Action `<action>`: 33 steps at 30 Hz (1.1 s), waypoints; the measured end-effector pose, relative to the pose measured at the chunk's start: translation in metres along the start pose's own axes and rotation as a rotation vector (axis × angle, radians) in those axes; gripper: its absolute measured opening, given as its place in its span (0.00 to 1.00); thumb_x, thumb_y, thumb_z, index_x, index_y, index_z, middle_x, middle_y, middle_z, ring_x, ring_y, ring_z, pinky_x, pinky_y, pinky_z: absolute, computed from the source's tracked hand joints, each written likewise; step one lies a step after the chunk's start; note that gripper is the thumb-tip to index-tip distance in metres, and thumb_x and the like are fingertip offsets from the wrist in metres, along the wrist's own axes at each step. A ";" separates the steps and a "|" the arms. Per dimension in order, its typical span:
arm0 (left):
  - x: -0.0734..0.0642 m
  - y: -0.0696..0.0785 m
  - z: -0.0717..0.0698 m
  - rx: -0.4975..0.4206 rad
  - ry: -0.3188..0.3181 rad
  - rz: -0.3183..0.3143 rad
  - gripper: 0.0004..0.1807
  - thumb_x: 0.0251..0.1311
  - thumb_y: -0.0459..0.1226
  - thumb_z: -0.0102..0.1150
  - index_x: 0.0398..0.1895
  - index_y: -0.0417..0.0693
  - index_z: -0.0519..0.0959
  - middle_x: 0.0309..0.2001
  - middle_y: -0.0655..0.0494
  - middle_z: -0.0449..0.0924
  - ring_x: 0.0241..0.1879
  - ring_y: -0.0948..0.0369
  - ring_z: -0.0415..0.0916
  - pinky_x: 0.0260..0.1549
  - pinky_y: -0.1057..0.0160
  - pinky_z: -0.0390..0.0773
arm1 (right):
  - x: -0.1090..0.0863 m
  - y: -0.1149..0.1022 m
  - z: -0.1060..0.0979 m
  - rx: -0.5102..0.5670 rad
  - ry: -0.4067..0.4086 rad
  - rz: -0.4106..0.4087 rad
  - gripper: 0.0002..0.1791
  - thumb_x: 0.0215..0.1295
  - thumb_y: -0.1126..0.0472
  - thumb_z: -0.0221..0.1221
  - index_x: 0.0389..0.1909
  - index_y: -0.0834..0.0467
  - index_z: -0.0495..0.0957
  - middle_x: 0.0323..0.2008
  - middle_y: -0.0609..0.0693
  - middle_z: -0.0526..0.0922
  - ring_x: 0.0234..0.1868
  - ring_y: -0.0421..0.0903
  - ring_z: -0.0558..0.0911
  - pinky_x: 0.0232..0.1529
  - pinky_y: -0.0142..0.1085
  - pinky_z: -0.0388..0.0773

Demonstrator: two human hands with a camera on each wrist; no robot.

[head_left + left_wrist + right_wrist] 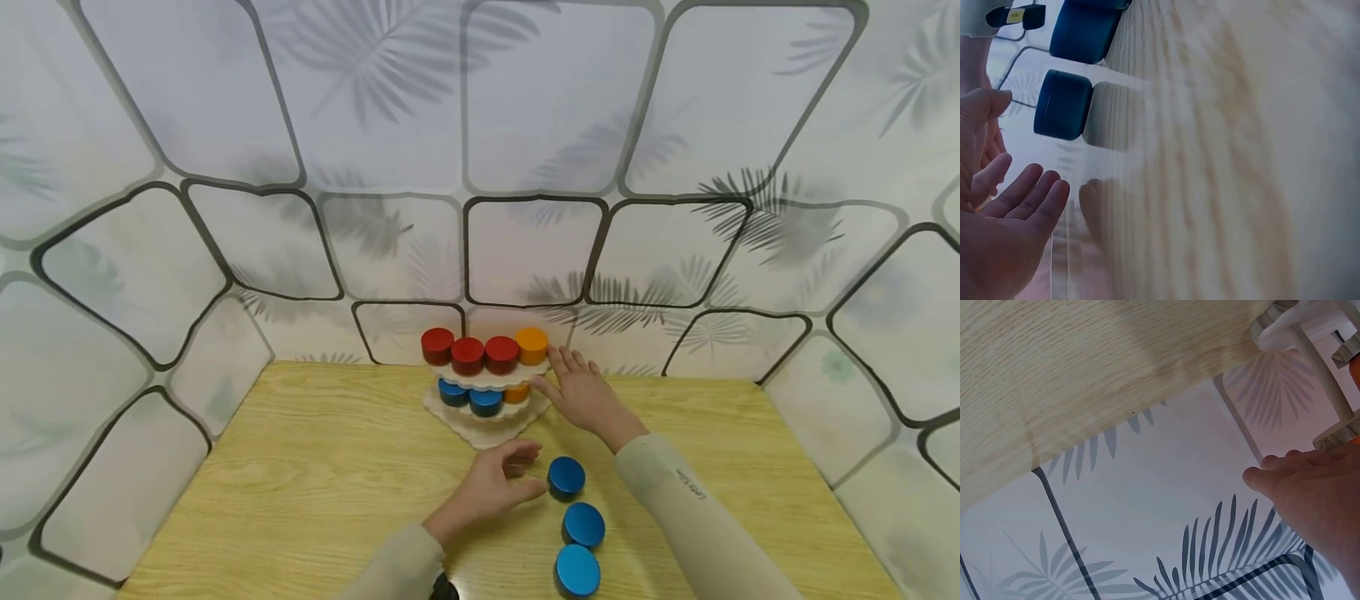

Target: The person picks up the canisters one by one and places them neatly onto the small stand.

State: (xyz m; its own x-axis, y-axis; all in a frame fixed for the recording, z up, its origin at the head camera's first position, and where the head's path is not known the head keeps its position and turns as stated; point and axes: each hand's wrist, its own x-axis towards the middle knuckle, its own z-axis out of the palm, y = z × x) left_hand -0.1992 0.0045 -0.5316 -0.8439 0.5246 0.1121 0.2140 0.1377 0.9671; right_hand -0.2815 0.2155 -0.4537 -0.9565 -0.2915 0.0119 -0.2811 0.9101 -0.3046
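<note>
A tiered stand (480,437) with scalloped pale shelves stands near the back edge of the table. Its top shelf carries three red round tins (468,357) and an orange tin (532,346). On the shelf below sit two blue tins (486,403) and another orange one (517,392), partly hidden. My right hand (585,398) is at the right edge of the top shelf, fingers extended beside the orange tin; contact cannot be told. Three loose blue tins (566,477) form a row on the table. Left of them hovers my left hand (491,487), holding nothing, its fingers loosely bent.
The wood-grain table (315,483) meets a patterned wall covering (532,250) behind the stand and at both sides. In the left wrist view, a blue tin (1063,105) stands close beyond the left fingertips.
</note>
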 end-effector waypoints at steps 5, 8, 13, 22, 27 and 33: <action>0.005 0.001 0.006 -0.004 -0.011 -0.010 0.30 0.66 0.37 0.71 0.69 0.36 0.76 0.63 0.38 0.82 0.62 0.44 0.81 0.64 0.47 0.81 | -0.001 0.001 0.001 -0.002 0.010 0.000 0.46 0.84 0.35 0.42 0.85 0.64 0.45 0.82 0.70 0.50 0.82 0.71 0.52 0.80 0.69 0.48; 0.007 0.001 0.009 -0.014 -0.019 -0.013 0.30 0.66 0.36 0.71 0.69 0.37 0.75 0.63 0.38 0.81 0.62 0.44 0.81 0.64 0.47 0.81 | 0.000 0.001 0.002 -0.002 0.011 -0.001 0.46 0.83 0.35 0.41 0.85 0.64 0.45 0.82 0.70 0.50 0.82 0.71 0.52 0.80 0.69 0.48; 0.012 0.001 0.014 0.005 -0.029 -0.014 0.31 0.65 0.37 0.72 0.70 0.36 0.75 0.63 0.38 0.81 0.62 0.44 0.81 0.64 0.49 0.81 | 0.000 0.002 0.004 0.002 0.015 -0.007 0.46 0.84 0.36 0.42 0.85 0.64 0.45 0.82 0.71 0.50 0.82 0.72 0.52 0.80 0.69 0.48; 0.018 0.000 0.017 0.036 -0.057 -0.051 0.33 0.63 0.37 0.74 0.70 0.39 0.76 0.63 0.46 0.83 0.61 0.52 0.81 0.63 0.57 0.82 | 0.000 0.000 0.003 0.015 0.012 -0.004 0.45 0.84 0.36 0.43 0.85 0.64 0.45 0.82 0.71 0.50 0.82 0.72 0.52 0.81 0.68 0.47; 0.019 0.000 0.017 0.070 -0.070 -0.055 0.33 0.61 0.38 0.76 0.69 0.39 0.76 0.63 0.48 0.83 0.61 0.53 0.82 0.63 0.61 0.82 | 0.001 0.001 0.003 0.013 0.016 -0.004 0.46 0.84 0.36 0.42 0.85 0.65 0.45 0.82 0.71 0.50 0.82 0.72 0.51 0.80 0.68 0.47; 0.020 0.000 0.018 0.117 -0.084 -0.063 0.33 0.60 0.38 0.76 0.69 0.39 0.77 0.65 0.49 0.82 0.62 0.56 0.81 0.63 0.64 0.80 | 0.000 0.002 0.003 0.012 0.017 -0.002 0.46 0.84 0.36 0.42 0.84 0.65 0.46 0.82 0.72 0.51 0.82 0.72 0.52 0.80 0.69 0.48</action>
State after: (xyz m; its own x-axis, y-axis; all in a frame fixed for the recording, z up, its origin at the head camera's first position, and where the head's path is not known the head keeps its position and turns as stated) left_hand -0.2070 0.0301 -0.5332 -0.8142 0.5800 0.0276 0.2221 0.2672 0.9377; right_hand -0.2821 0.2163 -0.4573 -0.9571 -0.2882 0.0288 -0.2823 0.9060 -0.3155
